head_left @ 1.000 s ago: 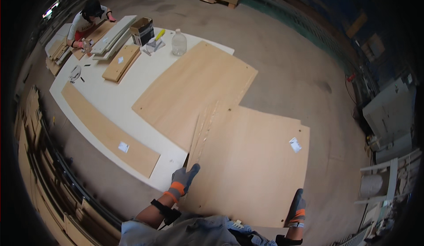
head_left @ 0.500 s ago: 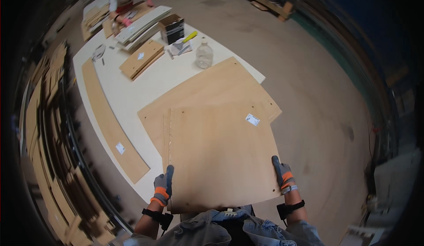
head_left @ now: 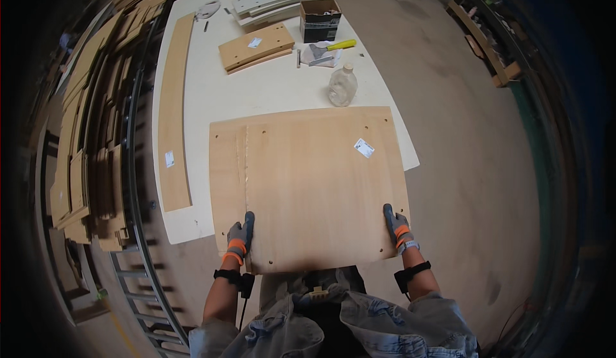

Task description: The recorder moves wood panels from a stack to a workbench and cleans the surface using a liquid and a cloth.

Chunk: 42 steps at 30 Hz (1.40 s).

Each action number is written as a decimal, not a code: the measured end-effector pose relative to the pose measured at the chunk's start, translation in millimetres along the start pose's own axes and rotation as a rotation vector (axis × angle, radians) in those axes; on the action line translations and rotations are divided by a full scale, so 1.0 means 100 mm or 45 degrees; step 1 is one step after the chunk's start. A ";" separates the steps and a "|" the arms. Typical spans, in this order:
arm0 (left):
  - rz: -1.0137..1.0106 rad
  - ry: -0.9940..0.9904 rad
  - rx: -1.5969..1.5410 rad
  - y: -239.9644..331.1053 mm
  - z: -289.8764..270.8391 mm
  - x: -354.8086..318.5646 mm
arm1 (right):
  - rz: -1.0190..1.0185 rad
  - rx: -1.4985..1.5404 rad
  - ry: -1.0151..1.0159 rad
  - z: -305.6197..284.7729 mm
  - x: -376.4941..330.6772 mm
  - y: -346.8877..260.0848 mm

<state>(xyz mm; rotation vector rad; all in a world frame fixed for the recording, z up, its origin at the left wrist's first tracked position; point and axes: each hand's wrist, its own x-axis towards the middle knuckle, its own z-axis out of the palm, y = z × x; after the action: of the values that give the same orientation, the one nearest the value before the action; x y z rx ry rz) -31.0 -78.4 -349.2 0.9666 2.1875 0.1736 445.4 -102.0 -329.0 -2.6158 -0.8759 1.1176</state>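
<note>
A light wooden panel (head_left: 321, 191) with drilled holes near its corners and a white label lies in front of me, on top of a wider wooden board (head_left: 224, 165) that shows along the left and right sides. My left hand (head_left: 240, 233), in a grey glove with an orange cuff, is closed on the panel's left edge with its thumb on top. On the opposite edge, my right hand (head_left: 396, 225) grips the panel the same way. The fingers under the panel are hidden. The near edge juts past the table toward my body.
On the white table (head_left: 192, 114) are a long curved wooden strip (head_left: 174, 114), short boards (head_left: 256, 44), pale curved panels (head_left: 285, 0), a dark box (head_left: 320, 21), a yellow-handled scraper (head_left: 340, 45) and a clear bottle (head_left: 342, 87). Left stands a rack of boards (head_left: 90, 120).
The upper panel has come into closer line with the board beneath it, my hands still on its sides. My view has turned, and the person at the table's far end is out of sight.
</note>
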 end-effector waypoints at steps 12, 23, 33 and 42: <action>0.204 -0.095 0.711 0.77 -0.47 -0.31 | -0.459 -0.413 -0.157 -0.84 0.41 -0.12; 0.988 -0.505 -0.065 -1.05 0.06 -0.46 | -0.121 0.724 -0.325 -0.23 0.38 0.64; 0.929 -0.492 -0.348 -0.84 0.53 -0.20 | 0.291 0.862 -0.342 -0.25 0.88 0.35; 0.270 -0.677 -1.034 -0.32 0.59 -0.07 | 0.113 0.496 -0.187 -0.28 1.61 -0.01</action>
<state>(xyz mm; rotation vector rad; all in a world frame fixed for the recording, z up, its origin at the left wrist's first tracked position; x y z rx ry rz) -7.3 -115.5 -401.2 0.6570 1.3271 0.7457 552.8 -6.9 -407.1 -2.2937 -0.5049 1.3608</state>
